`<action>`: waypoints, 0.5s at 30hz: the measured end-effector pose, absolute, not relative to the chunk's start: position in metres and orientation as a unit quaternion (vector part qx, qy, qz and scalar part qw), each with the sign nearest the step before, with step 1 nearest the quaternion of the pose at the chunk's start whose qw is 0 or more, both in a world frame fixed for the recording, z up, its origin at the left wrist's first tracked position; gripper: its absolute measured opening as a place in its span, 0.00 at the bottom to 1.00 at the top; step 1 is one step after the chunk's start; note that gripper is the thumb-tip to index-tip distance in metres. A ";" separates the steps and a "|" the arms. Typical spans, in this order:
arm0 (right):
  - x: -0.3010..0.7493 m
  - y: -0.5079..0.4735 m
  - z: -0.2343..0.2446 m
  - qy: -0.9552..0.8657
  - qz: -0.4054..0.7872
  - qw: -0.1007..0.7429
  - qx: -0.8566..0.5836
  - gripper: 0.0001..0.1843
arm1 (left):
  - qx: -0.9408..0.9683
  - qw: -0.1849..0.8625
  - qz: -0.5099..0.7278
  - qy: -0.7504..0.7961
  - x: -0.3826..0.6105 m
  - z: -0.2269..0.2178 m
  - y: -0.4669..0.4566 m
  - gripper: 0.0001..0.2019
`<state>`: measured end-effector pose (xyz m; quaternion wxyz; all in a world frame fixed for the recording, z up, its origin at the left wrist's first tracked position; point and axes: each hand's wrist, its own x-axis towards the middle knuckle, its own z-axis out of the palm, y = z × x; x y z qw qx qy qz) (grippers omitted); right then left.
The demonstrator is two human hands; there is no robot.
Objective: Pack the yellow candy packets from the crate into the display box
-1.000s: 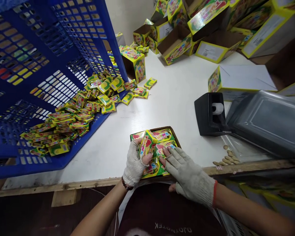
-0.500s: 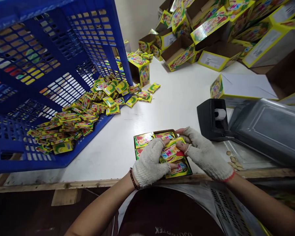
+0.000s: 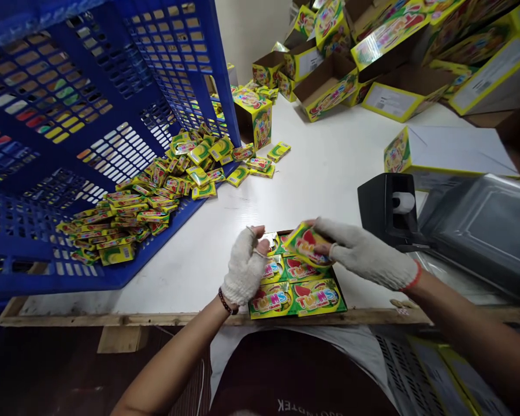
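Observation:
A shallow carton (image 3: 345, 305) lies at the table's front edge, filled with flat yellow-green packs (image 3: 271, 299) printed "TWINS". My right hand (image 3: 351, 245), in a fingerless knit glove, grips one such pack (image 3: 305, 242) between thumb and fingers, tilted just above the carton's far right part. At the carton's left side is my left hand (image 3: 245, 266), gloved the same way, thumb and fingers slightly apart with nothing visible between them. It hides part of the left packs, and whether it touches the carton I cannot tell.
On the left a blue plastic crate (image 3: 156, 254) lies on its side, with many small packs (image 3: 130, 216) spilling out. Open printed boxes (image 3: 329, 86) pile up at the back right. A black tape dispenser (image 3: 383, 211) and clear plastic trays (image 3: 472, 231) stand to the right.
My right hand has lifted a pack and tilted it above the carton. My left hand has moved left off the packs, uncovering more of them. The view has shifted slightly.

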<state>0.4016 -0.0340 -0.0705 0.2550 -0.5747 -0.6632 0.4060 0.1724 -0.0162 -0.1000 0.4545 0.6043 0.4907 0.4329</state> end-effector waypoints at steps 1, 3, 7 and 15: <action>0.402 -0.028 -0.072 -0.706 0.392 0.182 -0.560 0.20 | 0.619 0.426 0.428 0.502 0.166 -0.105 -0.009 0.17; 0.398 -0.020 -0.073 -0.779 0.348 0.052 -0.518 0.16 | 0.654 0.370 0.415 0.513 0.153 -0.112 0.010 0.16; 0.383 -0.021 -0.084 -0.853 0.237 0.021 -0.464 0.15 | 0.721 0.253 0.336 0.551 0.127 -0.123 0.056 0.15; 0.380 -0.047 -0.149 -0.876 -0.006 0.131 -0.464 0.28 | 0.730 0.129 0.226 0.631 0.107 -0.138 0.153 0.13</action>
